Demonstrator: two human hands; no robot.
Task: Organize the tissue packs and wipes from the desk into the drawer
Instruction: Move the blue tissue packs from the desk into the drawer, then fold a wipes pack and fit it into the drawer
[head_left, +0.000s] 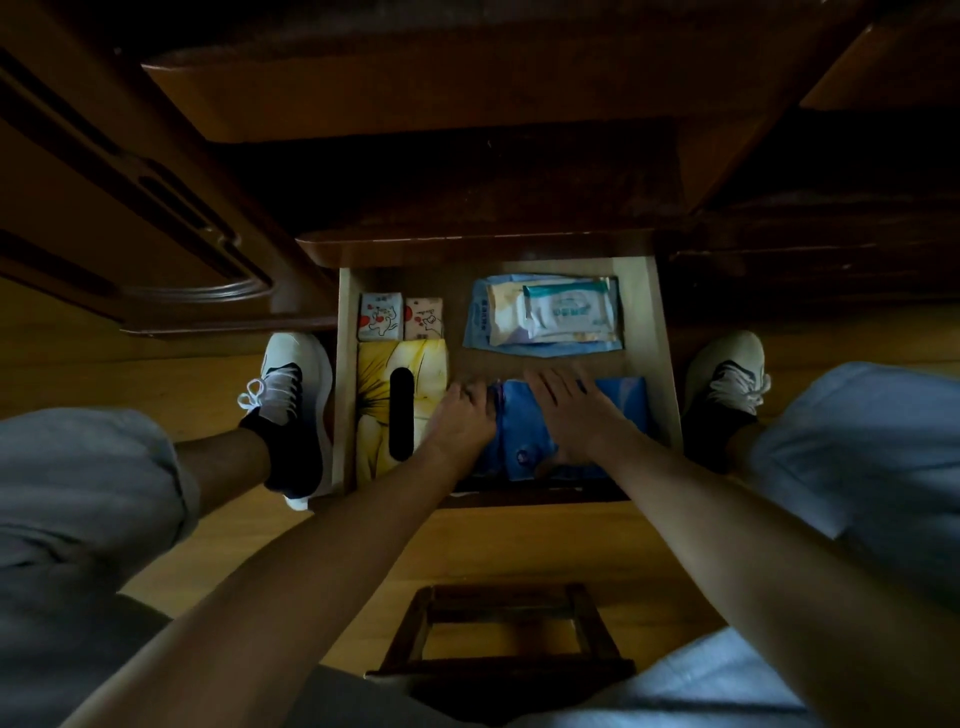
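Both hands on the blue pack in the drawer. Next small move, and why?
Probably press the blue pack flat into the drawer's front right corner, then lift off. Both the left hand and right hand rest on it; the yellow pack and wipes look settled.

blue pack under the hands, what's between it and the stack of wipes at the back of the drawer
In the head view, only a strip of bare drawer floor separates the blue pack from the wipes stack. The right hand's fingertips reach toward that strip.

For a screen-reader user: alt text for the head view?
Both hands, left hand and right hand, press a blue pack into an open wooden drawer beside a yellow tissue pack, two small tissue packs and stacked wipes.
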